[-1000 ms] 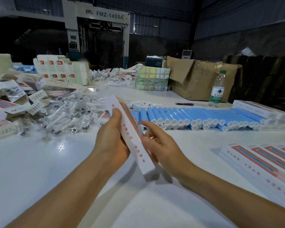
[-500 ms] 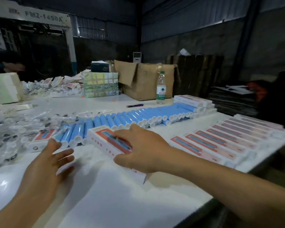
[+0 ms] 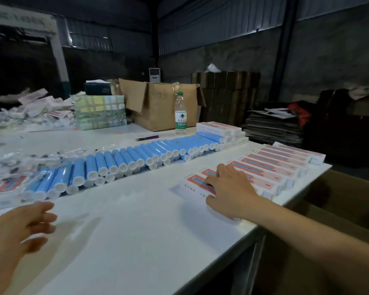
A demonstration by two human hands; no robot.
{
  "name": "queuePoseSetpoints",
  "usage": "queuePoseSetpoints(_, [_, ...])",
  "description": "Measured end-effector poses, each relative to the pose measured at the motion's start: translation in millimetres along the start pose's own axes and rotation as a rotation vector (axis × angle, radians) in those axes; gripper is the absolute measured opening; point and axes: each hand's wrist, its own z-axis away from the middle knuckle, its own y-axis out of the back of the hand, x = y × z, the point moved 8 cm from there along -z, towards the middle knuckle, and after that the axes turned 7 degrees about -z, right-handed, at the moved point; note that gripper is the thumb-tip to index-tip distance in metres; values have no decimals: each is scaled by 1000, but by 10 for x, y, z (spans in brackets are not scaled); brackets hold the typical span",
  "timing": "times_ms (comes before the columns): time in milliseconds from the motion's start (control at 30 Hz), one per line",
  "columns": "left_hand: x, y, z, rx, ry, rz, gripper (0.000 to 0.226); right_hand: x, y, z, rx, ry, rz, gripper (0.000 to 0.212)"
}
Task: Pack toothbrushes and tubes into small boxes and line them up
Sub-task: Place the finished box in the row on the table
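- The right hand (image 3: 230,186) lay palm-down on a long, flat white carton printed with a red panel and a blue stripe (image 3: 195,184), its fingers on the top face and its thumb curled round the carton's near edge, so that it held the carton against the white table (image 3: 136,231).
- This carton lay at the near-left end of a row of matching red-and-white cartons (image 3: 281,165), which ran side by side, edges touching, toward the table's far right corner.
- The left hand (image 3: 19,228) hovered above the table at lower left, fingers loosely spread and grasping nothing; motion blur obscured its fingertips.
- A long bank of blue cylindrical tubes with white end caps (image 3: 124,162) lay in two layers across the middle of the table, well apart from both hands.
- Clear plastic-wrapped toothbrushes (image 3: 19,162) were heaped at far left, behind the tubes.
- A short stack of the same cartons (image 3: 218,129) stood at the bank's far end, beside a clear water bottle with a green label (image 3: 180,113) and, behind that, an open brown cardboard box (image 3: 158,103).
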Motion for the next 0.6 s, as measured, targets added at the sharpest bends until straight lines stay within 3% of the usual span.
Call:
queuePoseSetpoints(100, [299, -28, 332, 182, -308, -569, 34, -276, 174, -6, 111, 118, -36, 37])
queuePoseSetpoints(167, [383, -243, 576, 143, -474, -882, 41, -668, 255, -1, 147, 228, -206, 24])
queuePoseSetpoints(233, [385, -342, 573, 123, -496, -1103, 44, -1131, 277, -35, 154, 333, -326, 11])
queuePoseSetpoints(433, [312, -364, 478, 40, -505, -1059, 44, -2269, -11, -379, 104, 482, -451, 27])
queuePoseSetpoints(600, [338, -379, 564, -13, -564, -1034, 25, -2458, -471, -507, 2, 509, -462, 15])
